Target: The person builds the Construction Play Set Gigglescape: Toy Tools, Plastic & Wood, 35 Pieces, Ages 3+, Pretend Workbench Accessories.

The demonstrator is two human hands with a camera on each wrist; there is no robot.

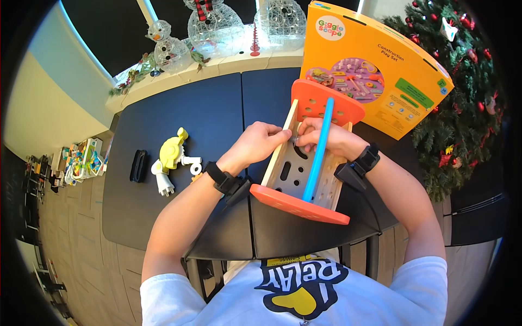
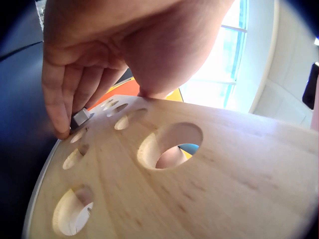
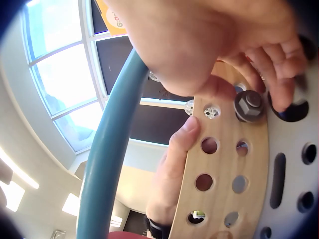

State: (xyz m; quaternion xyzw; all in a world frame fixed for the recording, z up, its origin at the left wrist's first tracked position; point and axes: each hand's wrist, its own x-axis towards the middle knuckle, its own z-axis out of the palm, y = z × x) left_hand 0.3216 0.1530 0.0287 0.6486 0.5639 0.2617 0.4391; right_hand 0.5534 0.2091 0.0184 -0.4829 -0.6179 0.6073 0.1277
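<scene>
**Work on Both Faces of a Perforated Pale-Wood Side Panel (image 3: 223, 167)**

At the centre of the head view, we see the right hand (image 1: 333, 138) with thumb and forefinger pinching the upper edge of a dark grey hexagonal-headed bolt (image 3: 249, 106) on the panel's inner face; its other fingers curl over the perforated grey base (image 3: 293, 177). The left hand (image 1: 255, 142) clamps the panel, thumb on its top edge, fingers down the outer face, fingertips at a small grey block-like piece (image 2: 80, 118).

The panel belongs to an open toy carrier (image 1: 299, 205) with orange ends and a round blue rod (image 1: 321, 146) along its top, right of centre in the frame.

Beneath it we have a smooth black tabletop (image 1: 190, 106), a seam running down its middle. On its left part lie a yellow-and-white plastic toy (image 1: 173, 152), a white ring (image 1: 196, 169) and a small black case (image 1: 138, 165). A tall orange cardboard box (image 1: 353, 43) stands at upper right.

Beyond, we find wire-frame snowmen (image 1: 215, 30) on a pale ledge (image 1: 225, 66) at the top, a decorated green Christmas tree (image 1: 457, 108) at far right, and grey plank-patterned flooring (image 1: 109, 261) at lower left.
</scene>
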